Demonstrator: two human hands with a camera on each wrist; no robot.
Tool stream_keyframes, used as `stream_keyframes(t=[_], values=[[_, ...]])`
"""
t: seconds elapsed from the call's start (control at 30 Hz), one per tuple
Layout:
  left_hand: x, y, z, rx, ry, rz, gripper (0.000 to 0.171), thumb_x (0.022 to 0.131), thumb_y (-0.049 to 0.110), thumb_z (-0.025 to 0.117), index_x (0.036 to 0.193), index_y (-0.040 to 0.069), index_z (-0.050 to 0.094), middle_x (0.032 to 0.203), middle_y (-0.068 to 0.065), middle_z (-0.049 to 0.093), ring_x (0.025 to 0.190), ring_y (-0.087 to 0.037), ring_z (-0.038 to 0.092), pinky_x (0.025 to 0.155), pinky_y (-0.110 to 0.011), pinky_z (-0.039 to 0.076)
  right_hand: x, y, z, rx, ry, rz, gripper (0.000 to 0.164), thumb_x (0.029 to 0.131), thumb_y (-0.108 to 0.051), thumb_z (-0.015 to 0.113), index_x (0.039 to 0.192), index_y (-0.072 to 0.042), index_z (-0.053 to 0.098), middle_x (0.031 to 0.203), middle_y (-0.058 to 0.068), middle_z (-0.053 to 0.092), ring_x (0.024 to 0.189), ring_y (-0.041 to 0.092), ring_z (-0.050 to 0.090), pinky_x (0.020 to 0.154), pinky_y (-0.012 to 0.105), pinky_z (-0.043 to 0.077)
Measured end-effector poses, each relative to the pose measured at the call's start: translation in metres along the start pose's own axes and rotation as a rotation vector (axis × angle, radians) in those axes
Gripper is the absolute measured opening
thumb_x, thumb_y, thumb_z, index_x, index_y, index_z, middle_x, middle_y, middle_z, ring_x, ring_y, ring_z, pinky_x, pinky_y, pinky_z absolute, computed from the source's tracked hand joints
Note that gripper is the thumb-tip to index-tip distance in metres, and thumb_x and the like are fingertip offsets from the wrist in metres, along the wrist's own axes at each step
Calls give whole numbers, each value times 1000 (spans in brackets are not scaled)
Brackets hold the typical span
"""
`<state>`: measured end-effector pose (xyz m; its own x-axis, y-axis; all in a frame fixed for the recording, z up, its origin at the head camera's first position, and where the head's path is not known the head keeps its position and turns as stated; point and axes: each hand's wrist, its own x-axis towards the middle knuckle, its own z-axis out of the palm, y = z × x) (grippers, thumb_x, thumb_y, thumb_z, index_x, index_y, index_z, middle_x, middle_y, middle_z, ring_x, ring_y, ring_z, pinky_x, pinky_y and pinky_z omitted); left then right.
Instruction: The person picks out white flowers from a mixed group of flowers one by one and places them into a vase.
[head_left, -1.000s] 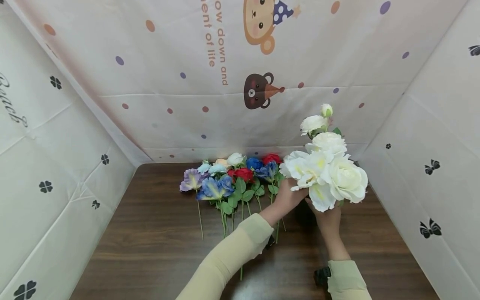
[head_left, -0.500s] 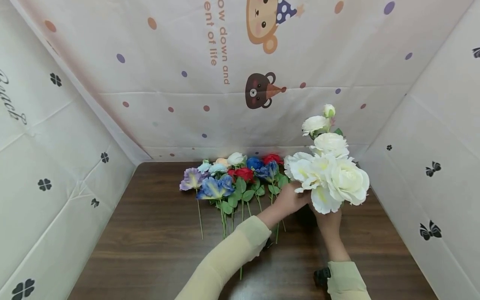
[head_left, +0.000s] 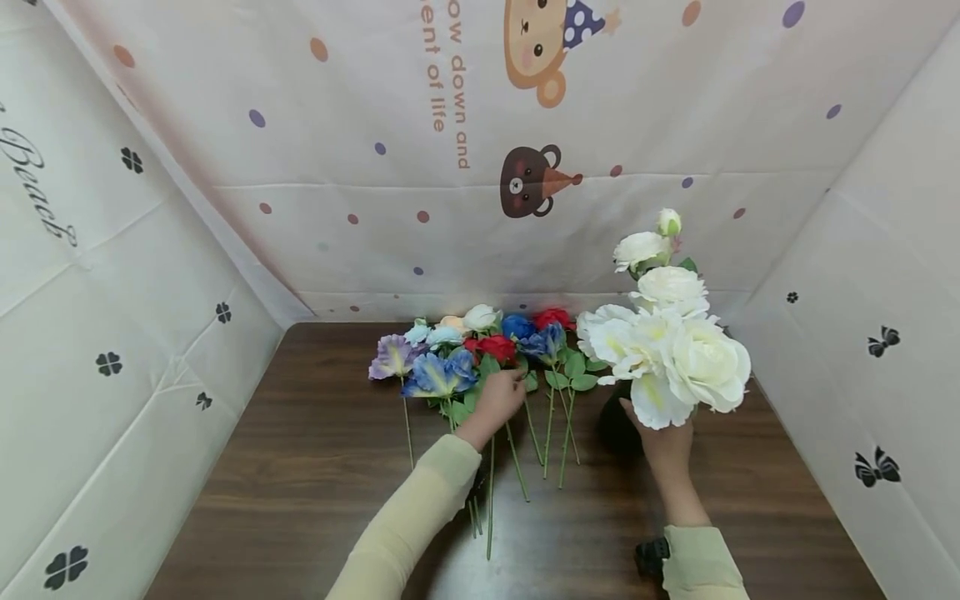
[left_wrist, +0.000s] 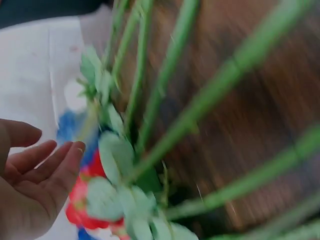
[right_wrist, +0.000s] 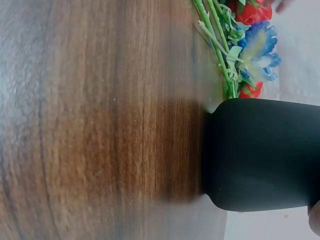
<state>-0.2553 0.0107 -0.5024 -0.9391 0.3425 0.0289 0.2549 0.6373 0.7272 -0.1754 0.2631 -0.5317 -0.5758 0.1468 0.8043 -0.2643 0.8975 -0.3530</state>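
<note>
My left hand [head_left: 495, 402] reaches over the row of artificial flowers, its fingertips close to a red rose [head_left: 498, 347] and green leaves. In the left wrist view the left hand [left_wrist: 37, 182] has loosely bent fingers with nothing between them, beside the leaves and stems [left_wrist: 175, 75]. At the right, my right hand [head_left: 663, 446] grips a black vase [head_left: 617, 427], which stands upright on the table. White flowers [head_left: 697, 358] rise out of the vase and hide its mouth. One fingertip [right_wrist: 314, 218] shows on the vase wall in the right wrist view.
Several flowers lie along the back of the wooden table [head_left: 300, 467], stems toward me: a purple iris [head_left: 392, 357], a blue iris [head_left: 437, 374], a white rose [head_left: 482, 317] and others. A printed cloth [head_left: 360, 258] hangs close behind them.
My left hand has left the white flowers at the vase and moved left over the lying flowers. The right hand stays at the vase. The head view has shifted slightly.
</note>
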Motion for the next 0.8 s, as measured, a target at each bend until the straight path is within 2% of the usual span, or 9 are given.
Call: stream_keyframes(t=[0.07,0.17,0.3,0.37,0.43,0.53,0.63,0.7,0.8], values=[[2,-9,-5,25,20,-29,33,103,5,53,132,-4,66,55,-9,54,42,-8,26,47,-22,27,0,0,0,28,-12,24,90,96,-72,39,121,14,54,120,33,59,117,51,54,92,65,45],[5,-17,-12,29,-1,-68,32,103,4,53,131,-4,68,48,1,39,41,-8,25,47,-22,27,0,1,0,53,-20,50,92,95,-73,40,122,14,54,121,33,59,118,51,53,93,65,44],[10,-22,-15,35,-51,-124,33,103,3,48,128,-4,69,47,5,35,41,-8,23,46,-22,26,-2,1,0,21,-13,26,90,97,-72,38,121,13,54,121,34,59,117,51,54,93,65,44],[14,-22,-14,82,-52,-183,30,103,1,47,105,-7,75,48,3,33,43,-9,21,47,-24,24,-3,2,0,13,-8,11,88,97,-70,38,121,14,54,119,34,59,116,51,54,91,65,45],[17,-22,-12,166,-23,-249,29,102,4,53,82,-4,72,51,0,40,44,-11,28,47,-25,27,-3,2,0,-8,-8,-6,87,98,-68,37,121,14,55,118,34,60,114,51,56,90,64,46],[22,-23,-8,295,24,-315,31,99,10,64,69,2,61,63,-9,59,50,-17,51,48,-29,41,-3,4,0,2,-4,-3,86,98,-67,40,122,14,54,118,34,60,114,50,56,90,63,46],[26,-27,-3,391,62,-350,17,97,12,69,84,1,73,87,-17,75,70,-27,71,58,-36,56,-2,5,0,-59,-13,-28,82,100,-64,40,120,14,55,116,33,60,112,50,57,89,63,48],[29,-30,0,444,58,-366,13,98,8,66,95,2,77,97,-17,77,82,-29,75,65,-39,61,-2,6,0,-78,-16,-42,80,101,-63,41,119,14,55,115,34,60,112,50,57,89,63,48],[31,-36,5,495,31,-384,14,99,7,64,98,2,78,101,-17,77,87,-30,76,71,-41,63,-2,7,0,-79,-14,-51,81,101,-62,40,119,15,55,116,35,60,113,52,57,89,65,48]])
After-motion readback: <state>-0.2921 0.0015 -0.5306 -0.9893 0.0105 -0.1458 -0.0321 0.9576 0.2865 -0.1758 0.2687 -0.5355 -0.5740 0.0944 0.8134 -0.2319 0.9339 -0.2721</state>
